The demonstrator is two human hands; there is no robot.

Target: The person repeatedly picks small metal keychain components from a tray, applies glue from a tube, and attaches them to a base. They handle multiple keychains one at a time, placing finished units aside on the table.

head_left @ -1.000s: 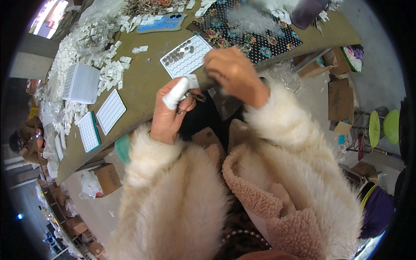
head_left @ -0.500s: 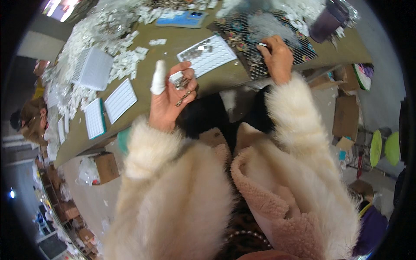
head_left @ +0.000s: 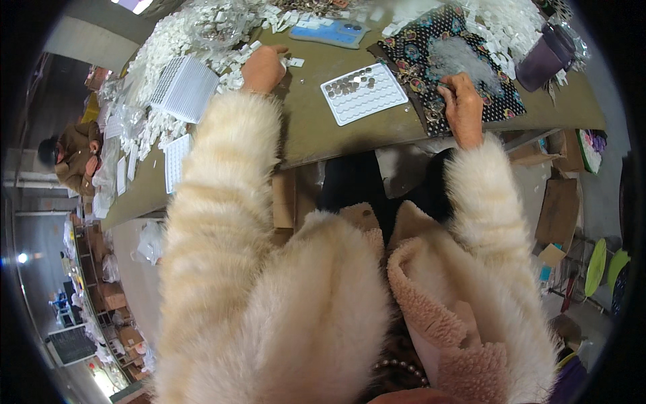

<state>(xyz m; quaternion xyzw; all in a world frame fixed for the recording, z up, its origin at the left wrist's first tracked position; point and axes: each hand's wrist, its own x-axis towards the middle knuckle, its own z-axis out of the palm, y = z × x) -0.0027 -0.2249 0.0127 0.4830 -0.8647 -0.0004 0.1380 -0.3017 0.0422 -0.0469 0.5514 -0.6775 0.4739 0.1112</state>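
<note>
My left hand reaches down among the loose small white cards at the edge of a large heap, back of its palm up. Most of its fingers are hidden, so its grip does not show. My right hand is over a dark patterned cloth, thumb and fingertips pinched together near small metal pieces; what lies between them is too small to make out. Between the hands, a white tray with rows of round hollows holds several small round metallic pieces toward its far side.
A ribbed white tray stack leans on the heap at left, with another white tray near my left sleeve. A blue phone case lies at the back. A dark purple tumbler stands at right. Farther left another person sits.
My left hand has gone from palm up, holding a small white piece and a metal ornament, to palm down at the white cards. My right hand stays over the cloth. The view has shifted.
</note>
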